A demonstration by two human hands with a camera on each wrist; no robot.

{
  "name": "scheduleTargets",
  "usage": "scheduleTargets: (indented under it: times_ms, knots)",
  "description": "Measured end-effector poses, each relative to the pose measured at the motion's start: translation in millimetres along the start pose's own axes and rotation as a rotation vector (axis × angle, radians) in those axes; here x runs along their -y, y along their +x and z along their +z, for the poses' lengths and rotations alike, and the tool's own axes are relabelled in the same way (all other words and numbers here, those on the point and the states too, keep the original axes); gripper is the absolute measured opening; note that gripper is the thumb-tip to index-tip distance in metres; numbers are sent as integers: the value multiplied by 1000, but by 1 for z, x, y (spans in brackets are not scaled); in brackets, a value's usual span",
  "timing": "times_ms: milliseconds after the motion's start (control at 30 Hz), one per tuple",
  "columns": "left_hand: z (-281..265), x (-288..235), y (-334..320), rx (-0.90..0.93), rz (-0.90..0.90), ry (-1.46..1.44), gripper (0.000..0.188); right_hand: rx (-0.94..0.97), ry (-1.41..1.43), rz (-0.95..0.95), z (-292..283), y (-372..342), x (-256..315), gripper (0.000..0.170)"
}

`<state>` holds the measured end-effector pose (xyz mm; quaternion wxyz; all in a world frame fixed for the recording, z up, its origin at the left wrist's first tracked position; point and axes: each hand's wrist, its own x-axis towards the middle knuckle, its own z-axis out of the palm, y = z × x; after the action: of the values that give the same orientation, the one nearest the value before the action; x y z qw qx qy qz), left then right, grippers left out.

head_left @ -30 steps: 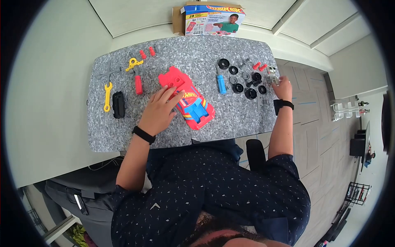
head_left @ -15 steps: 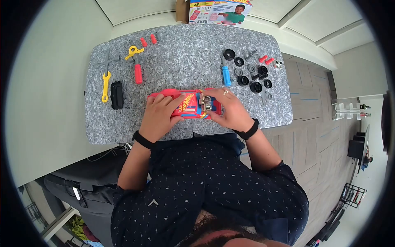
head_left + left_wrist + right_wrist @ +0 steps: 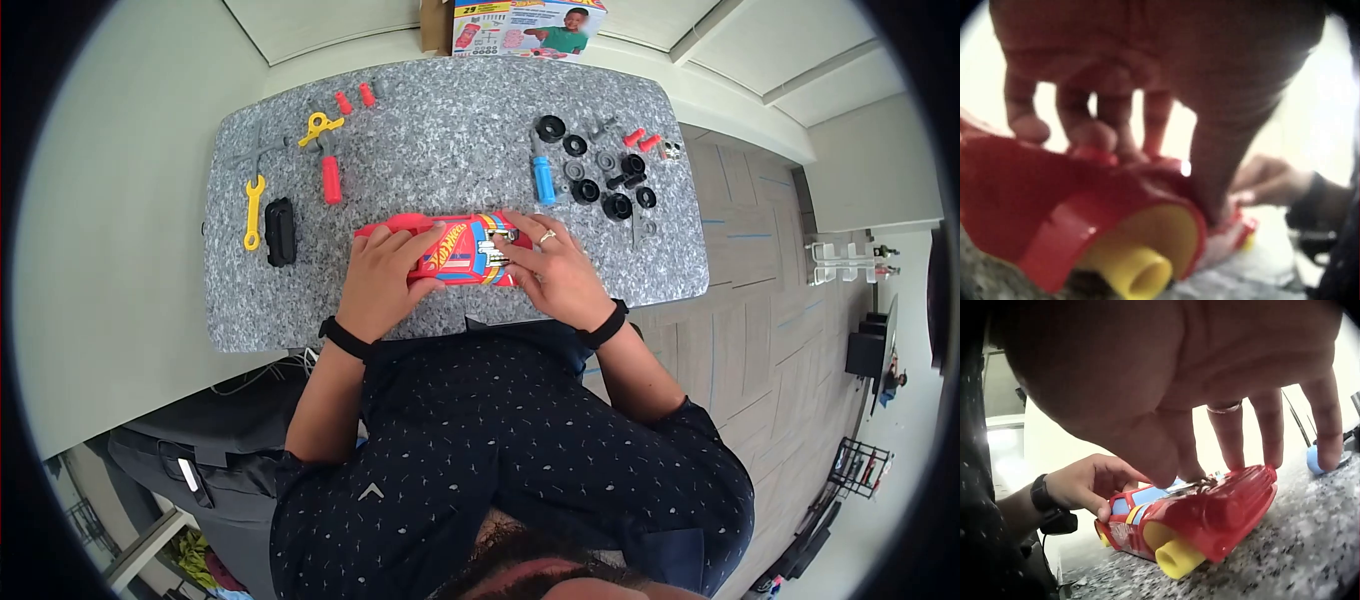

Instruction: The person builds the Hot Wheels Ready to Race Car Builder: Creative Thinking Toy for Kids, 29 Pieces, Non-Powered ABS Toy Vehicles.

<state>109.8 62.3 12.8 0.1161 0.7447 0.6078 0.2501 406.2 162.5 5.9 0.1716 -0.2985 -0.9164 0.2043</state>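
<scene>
A red toy car (image 3: 455, 258) with yellow and blue stripes lies crosswise on the granite-patterned table. My left hand (image 3: 382, 268) grips its left end, thumb on the near side and fingers over the top. A chrome toy engine piece (image 3: 491, 251) sits in the blue recess toward the car's right end. My right hand (image 3: 562, 272) is over that end, thumb and index finger at the engine piece, the other fingertips along the car's far side. Yellow axle tubes (image 3: 1179, 557) show in the wheel arches in the right wrist view.
Right of the car lie a blue screwdriver (image 3: 543, 180), black wheels (image 3: 618, 207), red pieces (image 3: 634, 137) and grey rings. To the left are a yellow wrench (image 3: 253, 213), a red-handled hammer (image 3: 331, 178) and a black part (image 3: 281, 232). A box (image 3: 525, 28) stands behind the table.
My right hand has come from the table's right edge to the car with the chrome engine piece, which now sits lower in the recess. The car has been turned crosswise under my left hand.
</scene>
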Motion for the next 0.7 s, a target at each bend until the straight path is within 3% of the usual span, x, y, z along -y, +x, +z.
scheduleTargets:
  times_ms: [133,233,367,433,500,633,700]
  knots:
    - [-2,-3,-1,26,-27,12,84,-96,225,-50,-7,0,-8,61]
    - [7,-5,-2,-15,23,84,85,-272,235,60,-50,0,-25,62]
    - [16,-14,-3,2,8,82,84,-504,91,464,-115,-2,-113,53]
    - [17,-18,-3,2,27,91,85,-477,-94,634,-134,-4,-200,57]
    - [19,-18,-3,36,39,86,84,-378,-377,630,-134,-11,-288,66]
    - [8,-20,-5,41,64,36,83,-311,-434,765,-128,1,-324,63]
    - [-5,-21,-3,-45,91,-52,78,-259,-411,840,-126,8,-326,59]
